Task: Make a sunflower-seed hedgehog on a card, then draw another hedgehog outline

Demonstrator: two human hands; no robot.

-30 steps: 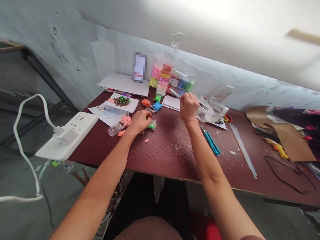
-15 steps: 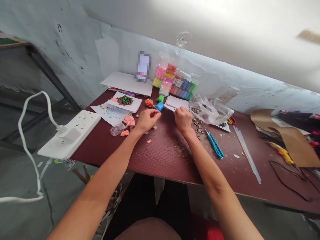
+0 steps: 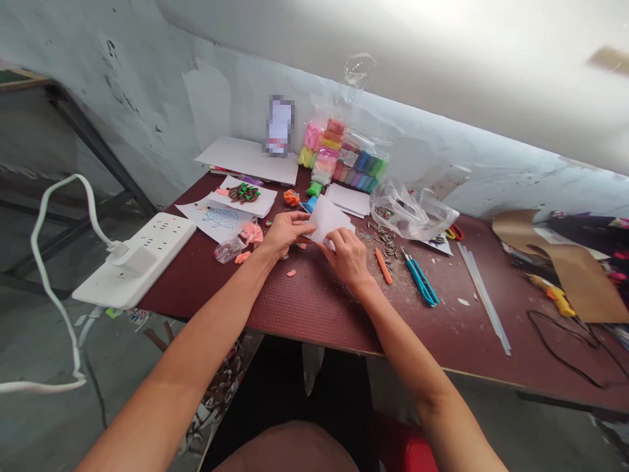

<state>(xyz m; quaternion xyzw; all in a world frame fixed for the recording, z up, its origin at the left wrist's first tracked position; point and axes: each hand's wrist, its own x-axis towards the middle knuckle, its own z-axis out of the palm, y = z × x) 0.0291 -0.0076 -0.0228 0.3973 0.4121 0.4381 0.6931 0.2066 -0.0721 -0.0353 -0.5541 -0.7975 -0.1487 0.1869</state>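
Between my hands a sheet of white paper (image 3: 325,219) is held raised and slightly curved above the table. My left hand (image 3: 289,233) pinches its left edge, and my right hand (image 3: 346,254) grips its lower right side. Just behind the sheet lie a blue clay packet (image 3: 309,204) and a stack of white paper (image 3: 350,198). To the right of my right hand sits an orange stick-like tool (image 3: 383,265), with striped sunflower seeds (image 3: 386,239) beyond it. Pink clay (image 3: 251,232) rests left of my left hand.
A blue-handled cutter (image 3: 421,282), clear glue sticks (image 3: 485,298) and a yellow glue gun (image 3: 553,295) lie rightward. A white power strip (image 3: 140,259) covers the left edge. At the back stand coloured clay packs (image 3: 354,167), a phone (image 3: 280,128) and a plastic bag (image 3: 413,213).
My right hand has moved left from the paper stack, and a white sheet is now held between both hands. The orange tool now shows on the table beside my right hand.
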